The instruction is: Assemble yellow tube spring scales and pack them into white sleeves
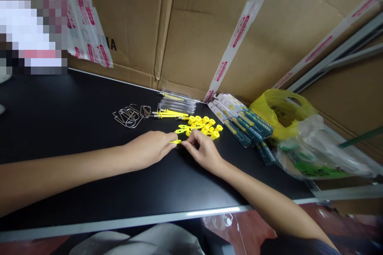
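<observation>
My left hand (151, 149) is closed around a small yellow plastic piece (176, 142), whose end sticks out past the fingertips. Close beside it, the thumb and index finger of my right hand (203, 151) pinch together at the tip of that piece; whatever lies between them is too small to make out. Just beyond both hands is a heap of yellow plastic parts (206, 121), some round with a hole, some flat and long. Yellow rods with metal ends (170, 114) lie behind, left of the heap. Bent metal hooks (128, 116) are piled further left.
Clear plastic tubes (176, 103) lie at the table's back edge. Printed boxes (239, 117) are stacked to the right, beside a yellow plastic bag (281, 107) and a clear plastic bag (323, 151). Large taped cardboard (191, 28) walls the back of the black table (119, 199).
</observation>
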`<state>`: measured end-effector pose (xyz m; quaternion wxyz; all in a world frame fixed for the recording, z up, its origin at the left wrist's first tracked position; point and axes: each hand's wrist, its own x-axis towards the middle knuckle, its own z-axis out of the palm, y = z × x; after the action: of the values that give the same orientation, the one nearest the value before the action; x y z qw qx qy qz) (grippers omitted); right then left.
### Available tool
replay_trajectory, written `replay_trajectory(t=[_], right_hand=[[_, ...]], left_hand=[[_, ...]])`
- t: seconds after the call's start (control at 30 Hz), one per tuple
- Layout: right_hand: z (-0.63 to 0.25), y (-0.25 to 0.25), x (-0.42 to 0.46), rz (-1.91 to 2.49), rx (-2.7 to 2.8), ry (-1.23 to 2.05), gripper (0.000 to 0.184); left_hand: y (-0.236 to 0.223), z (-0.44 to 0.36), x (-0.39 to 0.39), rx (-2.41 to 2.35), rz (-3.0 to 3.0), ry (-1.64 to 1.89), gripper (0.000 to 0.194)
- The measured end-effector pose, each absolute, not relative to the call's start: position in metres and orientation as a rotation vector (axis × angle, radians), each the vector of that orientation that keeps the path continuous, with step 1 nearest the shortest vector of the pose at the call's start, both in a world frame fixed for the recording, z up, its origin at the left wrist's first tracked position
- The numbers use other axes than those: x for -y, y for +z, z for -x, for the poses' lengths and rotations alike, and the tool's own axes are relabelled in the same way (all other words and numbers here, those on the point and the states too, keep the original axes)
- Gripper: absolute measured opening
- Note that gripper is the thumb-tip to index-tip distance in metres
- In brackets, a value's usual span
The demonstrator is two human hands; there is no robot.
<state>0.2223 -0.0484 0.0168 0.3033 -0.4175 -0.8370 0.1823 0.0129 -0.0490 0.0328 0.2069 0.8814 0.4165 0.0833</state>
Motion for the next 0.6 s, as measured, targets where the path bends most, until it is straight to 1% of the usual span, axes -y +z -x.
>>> replay_trajectory(t=[0.23, 0.5, 0.6], right_hand=[[-0.226, 0.021, 0.042, 1.129, 2.232, 0.674, 0.021], [-0.231, 0.03, 0.04, 1.042, 2.41, 0.55, 0.011], [-0.231, 0.031, 0.04, 1.038, 2.442, 0.511, 0.01]], left_hand=[[0.033, -0.013, 0.046, -1.167, -2.439, 0.228, 0.022], [0.033, -0.015, 0.048, -1.173, -2.445, 0.21, 0.02], [0.033, -0.015, 0.048, -1.164, -2.429, 0.225, 0.02]])
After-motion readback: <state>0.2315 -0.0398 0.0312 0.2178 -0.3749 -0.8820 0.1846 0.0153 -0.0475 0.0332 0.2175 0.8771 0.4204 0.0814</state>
